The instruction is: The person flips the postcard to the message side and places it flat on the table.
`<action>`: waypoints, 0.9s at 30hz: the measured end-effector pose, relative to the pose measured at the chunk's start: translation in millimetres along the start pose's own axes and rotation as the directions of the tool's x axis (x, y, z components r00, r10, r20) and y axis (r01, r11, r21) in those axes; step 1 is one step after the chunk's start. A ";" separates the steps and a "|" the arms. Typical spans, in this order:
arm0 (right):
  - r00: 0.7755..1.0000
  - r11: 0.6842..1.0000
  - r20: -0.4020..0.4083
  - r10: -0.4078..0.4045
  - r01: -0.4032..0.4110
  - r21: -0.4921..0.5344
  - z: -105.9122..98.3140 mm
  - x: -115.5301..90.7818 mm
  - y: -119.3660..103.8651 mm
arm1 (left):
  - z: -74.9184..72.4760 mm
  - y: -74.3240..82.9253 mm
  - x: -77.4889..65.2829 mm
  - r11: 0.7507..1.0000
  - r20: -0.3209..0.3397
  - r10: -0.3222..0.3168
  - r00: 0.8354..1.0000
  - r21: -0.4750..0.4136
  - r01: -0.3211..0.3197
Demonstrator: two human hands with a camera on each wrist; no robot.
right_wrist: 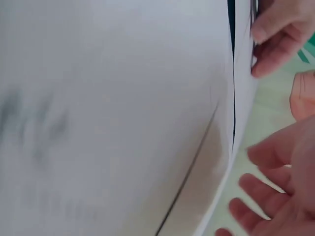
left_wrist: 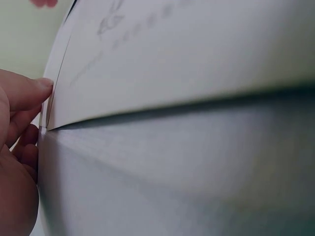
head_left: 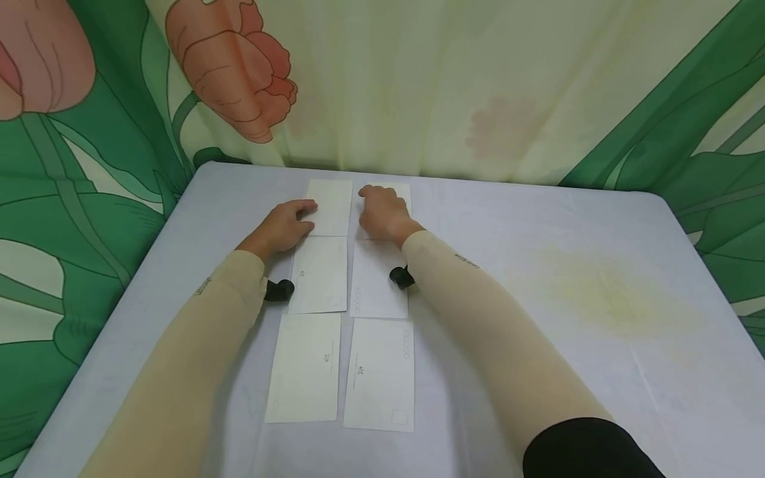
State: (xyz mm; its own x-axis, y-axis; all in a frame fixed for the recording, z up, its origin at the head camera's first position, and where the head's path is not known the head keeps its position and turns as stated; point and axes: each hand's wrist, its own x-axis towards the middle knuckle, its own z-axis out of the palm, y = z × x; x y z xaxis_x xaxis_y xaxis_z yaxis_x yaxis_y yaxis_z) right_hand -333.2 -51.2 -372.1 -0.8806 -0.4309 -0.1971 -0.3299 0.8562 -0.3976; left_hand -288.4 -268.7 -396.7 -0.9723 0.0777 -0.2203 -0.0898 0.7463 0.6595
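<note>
White postcards lie face up on the table in two columns of three. My left hand (head_left: 285, 226) is at the left edge of the far left postcard (head_left: 329, 207), thumb and forefinger parted and touching its border. In the left wrist view the thumb (left_wrist: 34, 93) lies by a card corner. Over the far right postcard (head_left: 399, 192) is my right hand (head_left: 382, 212), partly covering it. Its fingers (right_wrist: 263, 194) look loosely bent and spread in the right wrist view, with nothing held. Closer in are the middle left postcard (head_left: 319, 274) and middle right postcard (head_left: 379, 285).
The near left postcard (head_left: 303, 368) and near right postcard (head_left: 379, 375) lie toward the front, with small printed marks. A white cloth (head_left: 538, 265) with a yellowish stain covers the table. Behind its far edge hangs a flowered curtain (head_left: 388, 86).
</note>
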 end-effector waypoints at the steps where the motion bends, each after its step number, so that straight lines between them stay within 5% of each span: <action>1: 1.000 1.000 0.012 0.013 -0.013 -0.023 -2.0 -0.9 2.3 | -0.3 0.0 0.2 1.000 -0.001 0.000 1.000 -0.001 0.000; 8: 0.992 0.999 0.115 0.042 -0.041 -0.013 -2.7 -3.3 11.3 | -2.7 0.5 -0.1 1.000 -0.001 0.006 1.000 -0.007 -0.006; 27: 0.999 1.000 0.050 0.007 -0.005 -0.027 9.3 -0.9 4.4 | -3.2 -1.3 -1.6 0.999 0.002 0.017 1.000 -0.045 -0.017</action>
State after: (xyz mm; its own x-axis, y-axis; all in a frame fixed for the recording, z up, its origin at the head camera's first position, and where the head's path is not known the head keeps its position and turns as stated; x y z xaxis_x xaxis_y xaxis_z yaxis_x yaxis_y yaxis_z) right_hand -330.8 -49.6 -381.9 -0.8646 -0.4391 -0.2444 -0.3343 0.8657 -0.3727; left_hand -287.4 -272.0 -395.0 -0.9734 0.0916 -0.2099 -0.0826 0.7142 0.6951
